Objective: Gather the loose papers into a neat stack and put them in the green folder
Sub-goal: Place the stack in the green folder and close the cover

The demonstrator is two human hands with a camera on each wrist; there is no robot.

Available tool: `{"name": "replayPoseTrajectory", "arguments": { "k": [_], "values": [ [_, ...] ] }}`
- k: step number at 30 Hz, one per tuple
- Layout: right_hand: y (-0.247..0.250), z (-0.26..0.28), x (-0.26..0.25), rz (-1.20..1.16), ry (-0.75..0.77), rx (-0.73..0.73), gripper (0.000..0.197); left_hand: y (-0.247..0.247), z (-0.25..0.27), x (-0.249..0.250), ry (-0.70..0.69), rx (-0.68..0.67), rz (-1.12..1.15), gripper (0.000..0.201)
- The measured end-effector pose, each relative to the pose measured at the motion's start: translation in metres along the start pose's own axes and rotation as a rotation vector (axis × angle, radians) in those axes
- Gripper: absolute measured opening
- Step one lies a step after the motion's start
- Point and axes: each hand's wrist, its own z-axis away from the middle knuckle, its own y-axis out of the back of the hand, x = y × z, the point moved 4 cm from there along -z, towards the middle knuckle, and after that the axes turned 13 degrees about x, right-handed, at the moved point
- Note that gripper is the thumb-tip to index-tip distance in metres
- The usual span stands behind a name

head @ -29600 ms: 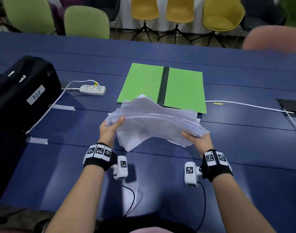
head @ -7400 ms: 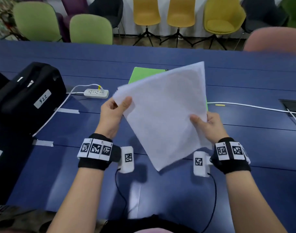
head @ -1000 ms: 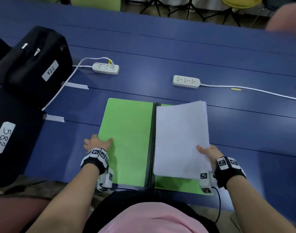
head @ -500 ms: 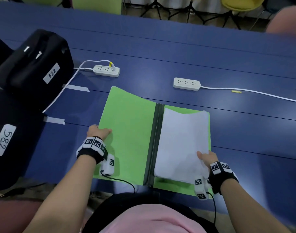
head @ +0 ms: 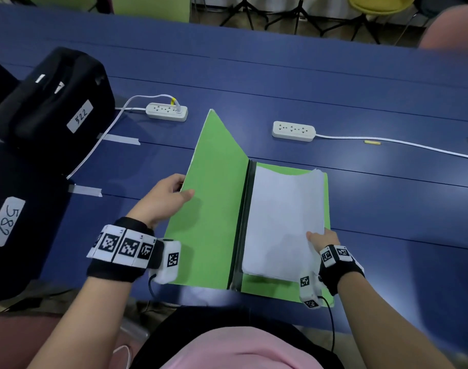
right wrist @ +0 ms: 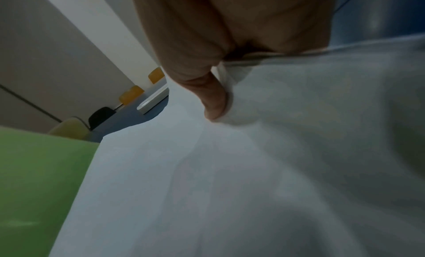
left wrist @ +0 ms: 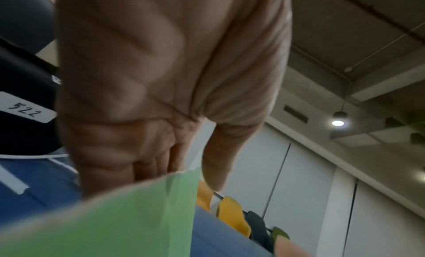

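Observation:
The green folder (head: 326,198) lies open near the table's front edge, a black spine down its middle. A squared stack of white papers (head: 283,222) rests on its right half. My left hand (head: 171,195) pinches the outer edge of the left cover (head: 214,203), thumb on the inside, and holds it tilted up off the table; in the left wrist view the left cover (left wrist: 128,219) sits between thumb and fingers. My right hand (head: 320,238) grips the stack's near right edge, thumb on top; the right wrist view shows the thumb pressed on the papers (right wrist: 230,179).
Two black cases, labelled 522 (head: 51,102) and 582 (head: 14,209), stand at the left. Two white power strips (head: 166,112) (head: 294,131) with cables lie beyond the folder. Tape strips (head: 85,191) are stuck left of it. Chairs line the far side.
The left cover has swung further up from the table in my left hand. My right hand stays on the stack, which has settled on the right half.

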Motion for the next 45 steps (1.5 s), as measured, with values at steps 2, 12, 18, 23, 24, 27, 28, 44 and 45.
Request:
{"name": "replayPoseTrajectory", "arguments": {
  "k": [2,12,18,23,24,27,28,44,45],
  "values": [
    [0.005,-0.003,-0.003,0.038,0.014,-0.005,0.04,0.001,0.011,0.009,-0.059,-0.048,0.011,0.02],
    [0.023,0.007,-0.038,0.354,0.334,0.109,0.055,0.012,0.032,0.02,-0.122,-0.123,-0.118,0.033],
    [0.0,0.136,-0.15,-0.27,0.725,-0.16,0.036,-0.012,0.043,0.028,-0.188,-0.213,-0.185,0.053],
    [-0.022,0.176,-0.188,-0.09,0.872,-0.211,0.053,-0.023,0.059,0.037,-0.219,-0.235,-0.115,0.051],
    [-0.02,0.173,-0.19,-0.062,0.893,-0.203,0.051,-0.024,0.062,0.038,-0.215,-0.25,-0.074,0.048],
    [-0.002,0.157,-0.188,-0.073,0.924,-0.236,0.037,-0.019,0.073,0.037,-0.138,-0.298,0.066,0.036],
    [0.006,0.149,-0.184,-0.103,0.921,-0.252,0.033,-0.016,0.074,0.035,-0.105,-0.284,0.101,0.033],
    [0.063,-0.022,-0.006,0.209,0.366,0.031,0.031,-0.142,-0.003,-0.057,0.247,-0.205,-0.147,0.062],
    [0.06,-0.021,-0.004,0.235,0.325,0.05,0.035,-0.153,-0.002,-0.058,0.229,-0.212,-0.199,0.071]
  ]
}}
